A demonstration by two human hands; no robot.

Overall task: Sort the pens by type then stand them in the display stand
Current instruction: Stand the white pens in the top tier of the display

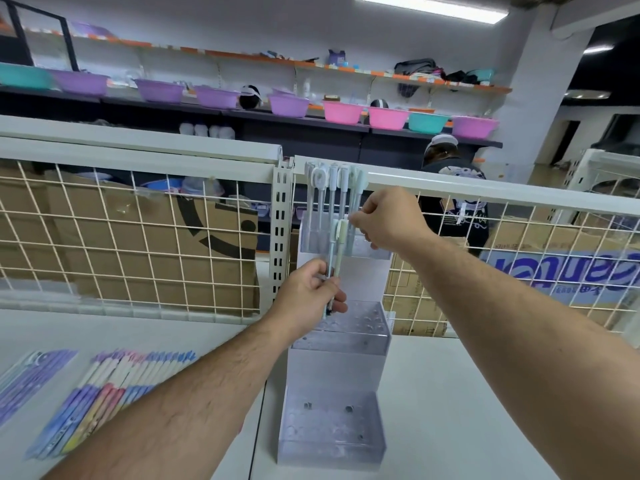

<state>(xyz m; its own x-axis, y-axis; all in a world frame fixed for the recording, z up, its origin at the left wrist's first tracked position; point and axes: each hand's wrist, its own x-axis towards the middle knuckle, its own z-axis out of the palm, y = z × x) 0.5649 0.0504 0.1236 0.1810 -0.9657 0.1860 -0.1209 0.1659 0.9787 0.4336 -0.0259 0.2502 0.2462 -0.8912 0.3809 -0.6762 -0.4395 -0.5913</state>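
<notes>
Our two bare forearms come in from the bottom edge over the white tabletop point(467, 410), and between them rises the tiered display stand of clear acrylic trays on a white backboard point(330, 450). The left hand point(304, 292) is curled round a small bundle of slim pale pens with white and mint caps point(335, 251), gripping them low on the barrels, caps up, in front of the stand's middle tier. The right hand point(388, 216) is up at the top tier, thumb and forefinger narrowed to what looks like a pinch on one of the standing row of pale grey pens with bulky white caps point(330, 188); blur stops us telling which one. Well to the left on the tabletop lies a fanned row of pens with purple, pink and blue printed barrels point(114, 389), not yet in the stand. We judge all these pens to be light, stiff plastic rods, smooth enough to slide against each other, so a loose fist would let a bundle fan out or slip. The oversized caps probably make them top-heavy and inclined to lean once stood up. We would take each singly at mid-barrel, below the cap, between thumb and two fingers, and steer its tip into a hole in the tray floor. Pulling by the cap risks it coming off, and the stand looks light enough to shift if knocked.
</notes>
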